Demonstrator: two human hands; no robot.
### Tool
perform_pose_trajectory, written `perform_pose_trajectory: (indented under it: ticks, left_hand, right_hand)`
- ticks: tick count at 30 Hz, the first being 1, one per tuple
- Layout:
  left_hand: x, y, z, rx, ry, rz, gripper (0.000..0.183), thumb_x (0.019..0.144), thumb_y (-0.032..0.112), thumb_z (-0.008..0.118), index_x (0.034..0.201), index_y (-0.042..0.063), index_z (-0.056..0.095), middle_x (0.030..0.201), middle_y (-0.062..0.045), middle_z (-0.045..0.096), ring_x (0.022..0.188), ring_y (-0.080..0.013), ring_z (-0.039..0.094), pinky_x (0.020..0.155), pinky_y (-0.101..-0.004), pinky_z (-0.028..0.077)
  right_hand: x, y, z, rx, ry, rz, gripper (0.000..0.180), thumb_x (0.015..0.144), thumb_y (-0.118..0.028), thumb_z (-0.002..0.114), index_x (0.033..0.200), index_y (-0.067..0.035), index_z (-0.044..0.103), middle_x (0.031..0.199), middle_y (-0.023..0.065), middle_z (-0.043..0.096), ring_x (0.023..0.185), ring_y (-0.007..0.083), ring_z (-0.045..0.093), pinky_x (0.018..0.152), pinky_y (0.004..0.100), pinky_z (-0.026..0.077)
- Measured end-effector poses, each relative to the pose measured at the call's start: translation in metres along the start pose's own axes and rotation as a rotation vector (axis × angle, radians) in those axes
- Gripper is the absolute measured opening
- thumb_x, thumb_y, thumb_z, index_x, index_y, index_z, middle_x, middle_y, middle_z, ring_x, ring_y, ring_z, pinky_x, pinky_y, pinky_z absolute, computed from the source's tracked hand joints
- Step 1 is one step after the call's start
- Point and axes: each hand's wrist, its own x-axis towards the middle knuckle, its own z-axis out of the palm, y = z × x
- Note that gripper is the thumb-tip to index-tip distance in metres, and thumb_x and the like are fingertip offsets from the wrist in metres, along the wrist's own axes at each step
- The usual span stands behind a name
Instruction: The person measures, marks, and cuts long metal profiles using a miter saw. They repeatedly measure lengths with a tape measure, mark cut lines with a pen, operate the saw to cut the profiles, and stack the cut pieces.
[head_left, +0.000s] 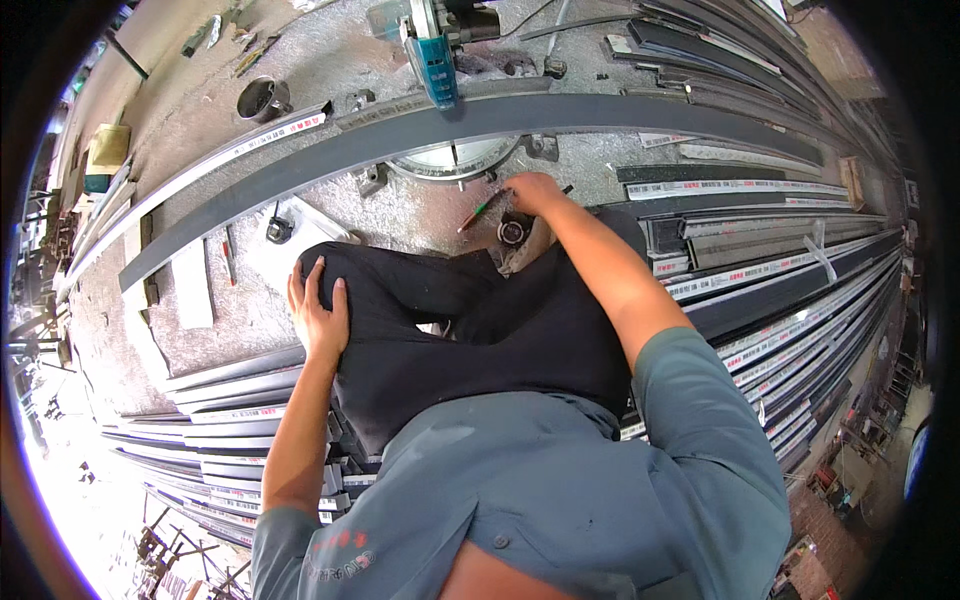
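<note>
My left hand (319, 311) rests on the left knee of my black trousers (480, 352), fingers apart and holding nothing. Beyond my right knee, my right hand (534, 192) has its fingertips closed on the end of a slim green-and-red pen (477, 214). A round black object (514, 229), possibly a tape measure, is just below that hand, by my foot. In front of me a long dark grey metal profile (315, 169) lies across the base of a mitre saw (435, 67). Part of the saw's round turntable (457, 159) shows below the profile.
Stacked profiles (750, 281) fill the right side, and more profiles (225, 435) lie at the left behind me. A metal mug (262, 99), pliers (257, 56), a small black device (279, 229) and another pen (227, 259) are on the floor.
</note>
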Motion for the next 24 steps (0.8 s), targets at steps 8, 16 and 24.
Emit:
perform_pose_trajectory:
  ticks: [8, 16, 24]
  left_hand:
    - [0.015, 0.006, 0.0, 0.048, -0.002, 0.022, 0.048, 0.095, 0.03, 0.066, 0.14, 0.016, 0.061, 0.157, -0.021, 0.042, 0.145, -0.0447, 0.035, 0.122, -0.0527, 0.029]
    - [0.024, 0.004, 0.007, 0.019, -0.001, -0.006, 0.048, 0.093, 0.033, 0.066, 0.139, 0.017, 0.063, 0.158, -0.019, 0.041, 0.147, -0.0431, 0.033, 0.122, -0.0535, 0.028]
    - [0.018, -0.003, 0.01, 0.011, 0.042, -0.023, 0.051, 0.09, 0.036, 0.068, 0.137, 0.018, 0.064, 0.157, -0.017, 0.044, 0.149, -0.0418, 0.033, 0.123, -0.0529, 0.027]
  right_hand:
    - [0.033, -0.056, 0.049, -0.296, -0.063, -0.181, 0.016, 0.085, -0.009, 0.065, 0.094, -0.008, 0.078, 0.097, 0.0172, 0.076, 0.092, 0.0383, 0.074, 0.078, 0.0495, 0.059]
    - [0.0, -0.053, 0.022, -0.114, 0.024, -0.208, 0.02, 0.087, -0.012, 0.064, 0.105, -0.006, 0.072, 0.098, 0.0165, 0.076, 0.087, 0.04, 0.074, 0.074, 0.0499, 0.059]
    - [-0.025, -0.084, 0.036, -0.166, -0.213, 0.114, 0.053, 0.08, -0.017, 0.077, 0.128, -0.008, 0.055, 0.114, 0.0212, 0.069, 0.106, 0.0405, 0.069, 0.084, 0.0514, 0.057]
